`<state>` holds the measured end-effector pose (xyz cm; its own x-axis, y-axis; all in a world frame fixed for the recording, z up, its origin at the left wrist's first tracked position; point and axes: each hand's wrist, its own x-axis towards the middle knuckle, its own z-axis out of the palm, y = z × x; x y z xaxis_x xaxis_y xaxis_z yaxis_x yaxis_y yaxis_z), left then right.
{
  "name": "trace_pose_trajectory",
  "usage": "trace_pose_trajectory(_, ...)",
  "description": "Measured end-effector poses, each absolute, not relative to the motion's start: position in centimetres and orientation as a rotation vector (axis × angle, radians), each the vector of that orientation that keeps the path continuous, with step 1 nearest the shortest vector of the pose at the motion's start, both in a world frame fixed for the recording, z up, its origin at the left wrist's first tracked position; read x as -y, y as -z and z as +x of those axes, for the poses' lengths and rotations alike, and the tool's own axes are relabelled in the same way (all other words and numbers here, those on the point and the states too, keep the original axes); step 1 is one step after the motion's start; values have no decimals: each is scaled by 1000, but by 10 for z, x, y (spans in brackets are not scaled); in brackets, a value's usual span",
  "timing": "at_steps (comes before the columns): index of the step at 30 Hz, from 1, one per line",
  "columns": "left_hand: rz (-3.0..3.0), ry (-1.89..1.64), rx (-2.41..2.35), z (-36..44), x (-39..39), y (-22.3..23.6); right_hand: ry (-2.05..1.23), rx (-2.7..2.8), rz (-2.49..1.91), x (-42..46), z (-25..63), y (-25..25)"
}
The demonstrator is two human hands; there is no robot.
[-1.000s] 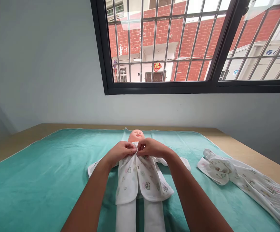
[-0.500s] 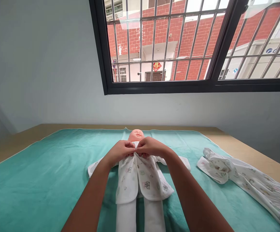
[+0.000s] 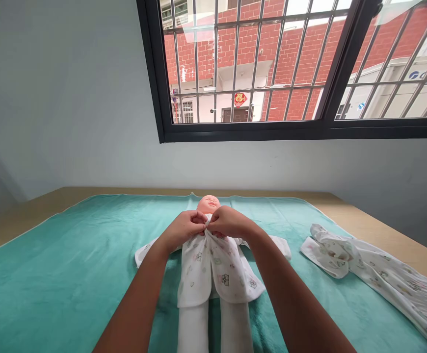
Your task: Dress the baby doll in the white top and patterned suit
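Observation:
A baby doll (image 3: 208, 203) lies on its back on a teal cloth (image 3: 69, 264), its head toward the wall. It wears a white printed jacket (image 3: 228, 274) with the sleeves spread to both sides, and white leg coverings (image 3: 193, 328). My left hand (image 3: 186, 230) pinches one front edge of the jacket just below the doll's chin. Close against it, my right hand (image 3: 231, 221) pinches the opposite front edge. The two edges meet between my fingertips, while lower down the front parts. My fingers hide whatever fastener may be there.
White printed baby trousers (image 3: 375, 274) lie bunched on the cloth at the right. Wooden tabletop (image 3: 368, 215) shows around the cloth's edges. Behind it rises a grey-white wall (image 3: 88, 122) with a dark-framed, barred window (image 3: 250, 132).
Both hands keep pinching the jacket at the doll's chest, with only a slight shift of the fingers. The view has moved a little; doll and trousers lie as before.

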<state>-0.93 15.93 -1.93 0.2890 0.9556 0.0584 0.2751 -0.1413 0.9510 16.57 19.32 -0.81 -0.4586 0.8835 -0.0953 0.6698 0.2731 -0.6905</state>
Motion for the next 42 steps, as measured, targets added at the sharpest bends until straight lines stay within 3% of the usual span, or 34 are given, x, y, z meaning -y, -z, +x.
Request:
trace_pose_trajectory(7,1510,-949,-1061,-13,-165,29,-1462,1986,-1188,-208,184,22)
trace_pose_trajectory(12,1459,-957,-1005,-17,-169,37,-1591,1922,-1106,-213,191,27)
trace_pose_trajectory(18,1591,-955,-1170,-8,-164,35,-1226,2183,-1322,-202,178,19)
trace_pose_trajectory(24,1763,-1340,-1341,8,-134,72,-388,2291,-1540,-143,154,25)
trace_pose_trajectory(28,1845,-1390,-1318,5,-103,100,-70,2232,-1548,-99,153,52)
trace_pose_trajectory(37,1830,-1265,-1290,1,-91,102,-136,2236,-1480,-92,161,72)
trace_pose_trajectory(42,1767,-1234,-1290,2,-94,99,-505,2194,-1388,-100,171,65)
